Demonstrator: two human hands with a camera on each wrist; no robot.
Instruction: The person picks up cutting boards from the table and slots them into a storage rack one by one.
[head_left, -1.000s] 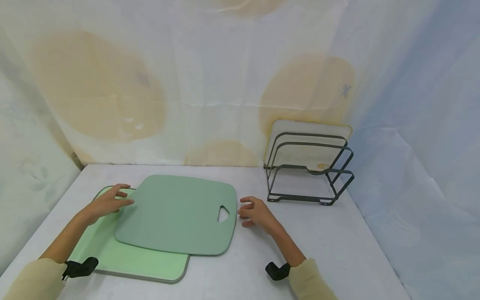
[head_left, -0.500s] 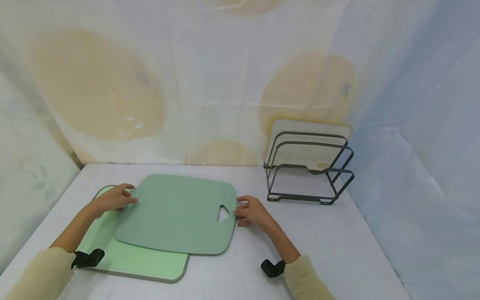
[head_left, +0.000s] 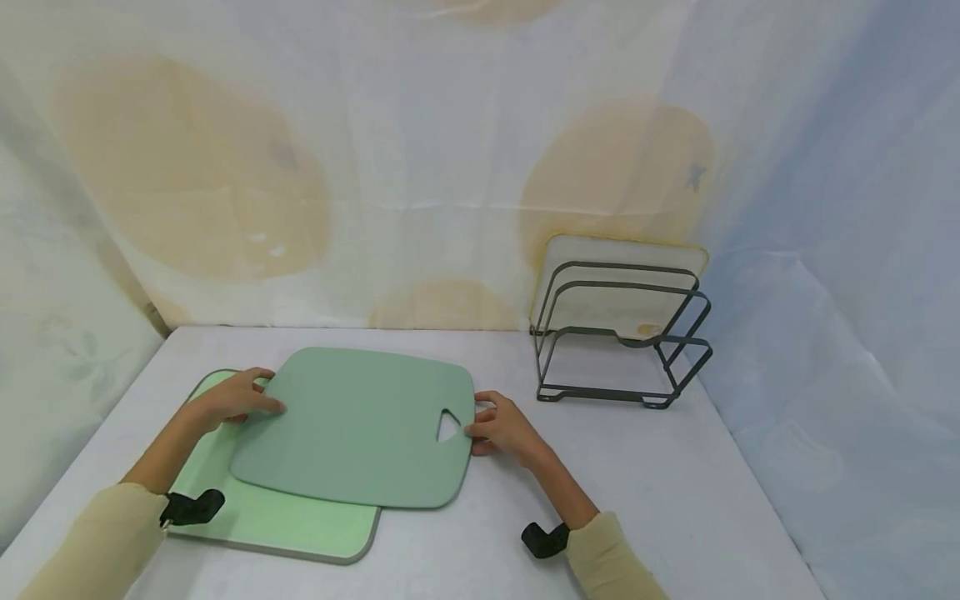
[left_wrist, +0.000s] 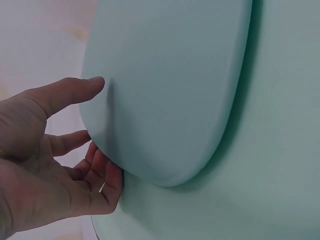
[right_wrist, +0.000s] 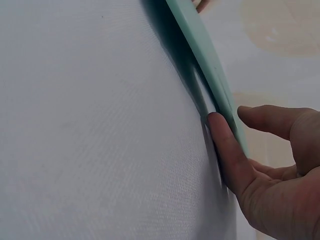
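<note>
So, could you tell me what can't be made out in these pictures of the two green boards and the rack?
- Head view: the dark green board covers much of the light green board, so that part is hidden.
- Head view: the pale board in the wire rack stands behind its bars; its lower edge is unclear.
- Left wrist view: the left hand has fingertips under the board, unseen.
- Right wrist view: the right hand is cut off by the frame edge.

No readable text, labels, brands, numbers or signs anywhere: not on the boards, the rack, or the backdrop.
</note>
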